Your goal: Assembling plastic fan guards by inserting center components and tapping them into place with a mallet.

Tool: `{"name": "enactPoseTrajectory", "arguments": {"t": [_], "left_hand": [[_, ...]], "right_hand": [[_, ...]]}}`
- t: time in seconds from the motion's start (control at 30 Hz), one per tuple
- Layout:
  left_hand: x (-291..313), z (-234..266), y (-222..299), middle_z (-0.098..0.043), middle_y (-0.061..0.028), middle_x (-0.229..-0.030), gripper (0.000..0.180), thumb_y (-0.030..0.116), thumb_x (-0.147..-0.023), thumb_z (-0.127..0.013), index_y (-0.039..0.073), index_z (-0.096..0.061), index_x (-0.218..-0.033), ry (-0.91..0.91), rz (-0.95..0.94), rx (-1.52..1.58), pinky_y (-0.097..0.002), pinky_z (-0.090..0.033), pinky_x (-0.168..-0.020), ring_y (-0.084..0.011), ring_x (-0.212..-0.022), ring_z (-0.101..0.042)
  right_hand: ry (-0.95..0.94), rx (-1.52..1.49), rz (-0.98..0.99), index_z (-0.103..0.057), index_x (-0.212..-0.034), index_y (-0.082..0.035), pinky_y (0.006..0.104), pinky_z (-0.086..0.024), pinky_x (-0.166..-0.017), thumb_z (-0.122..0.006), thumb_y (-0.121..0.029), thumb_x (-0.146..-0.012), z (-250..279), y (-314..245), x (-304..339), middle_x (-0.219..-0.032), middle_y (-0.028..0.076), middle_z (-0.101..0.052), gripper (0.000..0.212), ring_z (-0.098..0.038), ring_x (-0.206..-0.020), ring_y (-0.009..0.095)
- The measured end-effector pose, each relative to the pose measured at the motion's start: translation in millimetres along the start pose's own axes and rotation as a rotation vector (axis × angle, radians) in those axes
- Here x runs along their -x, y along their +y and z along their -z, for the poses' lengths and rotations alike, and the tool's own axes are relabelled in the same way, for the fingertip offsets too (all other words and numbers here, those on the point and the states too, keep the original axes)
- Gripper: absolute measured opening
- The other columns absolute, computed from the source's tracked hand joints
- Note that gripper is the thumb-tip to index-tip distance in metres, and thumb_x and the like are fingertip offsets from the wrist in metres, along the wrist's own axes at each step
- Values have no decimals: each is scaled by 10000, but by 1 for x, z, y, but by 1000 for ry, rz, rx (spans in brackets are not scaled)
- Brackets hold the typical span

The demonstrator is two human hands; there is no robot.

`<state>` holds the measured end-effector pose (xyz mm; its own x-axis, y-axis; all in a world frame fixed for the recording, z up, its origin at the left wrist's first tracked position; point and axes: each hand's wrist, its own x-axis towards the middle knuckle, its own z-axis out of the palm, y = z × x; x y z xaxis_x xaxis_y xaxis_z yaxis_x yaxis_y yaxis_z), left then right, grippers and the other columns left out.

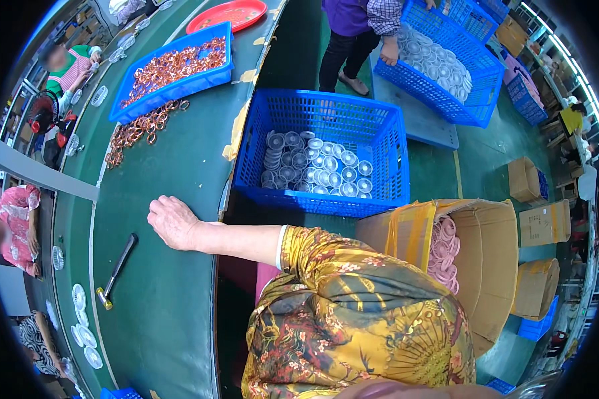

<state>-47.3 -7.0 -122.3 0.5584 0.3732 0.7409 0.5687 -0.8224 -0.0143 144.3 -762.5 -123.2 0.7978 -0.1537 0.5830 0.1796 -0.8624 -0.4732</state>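
Observation:
My right hand (174,223) rests on the green worktable (160,319), its back up and fingers curled in a closed shape. What lies under the fingers, if anything, is hidden. A hammer (118,270) with a dark handle and yellowish head lies on the table near this hand. Farther up the table, a blue tray (128,101) is filled with copper-coloured rings, and a pile of loose copper-coloured rings (154,123) lies beside it. My left hand is out of the picture.
A blue crate (326,199) of clear round ribbed discs (323,169) stands beside the table. An open carton (489,266) holds pink ones. Across the floor, a person in purple (348,16) grips another blue crate (489,86). White ribbed pieces (83,332) line the far side.

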Motion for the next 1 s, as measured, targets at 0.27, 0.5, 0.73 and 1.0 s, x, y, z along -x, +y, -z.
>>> {"name": "enactPoseTrajectory", "arguments": {"t": [0.27,0.5,0.73,1.0], "left_hand": [[7,6,-3,-627,-208,-858,428,382,-865,-594,-28,-616,-984,37,52,25,-465,-463,-717,-360,-760,-585],[-75,117,-72,-624,-210,-865,431,386,-874,-584,-28,-611,-994,171,11,-105,-462,-462,-715,-360,-760,-583],[-82,137,-87,-621,-211,-872,435,390,-884,-574,-27,-606,-1005,251,54,-111,-459,-461,-713,-360,-761,-582],[-71,122,-72,-619,-213,-880,439,394,-894,-563,-26,-601,-1017,298,109,-61,-456,-461,-711,-360,-761,-580]], "right_hand": [[4,37,31,-600,-762,-74,360,-427,-755,-584,-138,-753,-9,-4,5,-857,86,-512,66,-502,-859,248],[-23,99,28,-624,-764,-90,360,-447,-769,-600,-155,-740,-2,3,-3,-867,82,-546,74,-524,-890,248],[-70,0,-9,-642,-809,-68,385,-441,-819,-637,-167,-771,3,2,-2,-907,85,-561,106,-533,-927,261],[-39,-91,-45,-654,-775,-105,387,-442,-797,-686,-156,-750,4,-1,-1,-885,74,-544,65,-529,-906,260]]}}
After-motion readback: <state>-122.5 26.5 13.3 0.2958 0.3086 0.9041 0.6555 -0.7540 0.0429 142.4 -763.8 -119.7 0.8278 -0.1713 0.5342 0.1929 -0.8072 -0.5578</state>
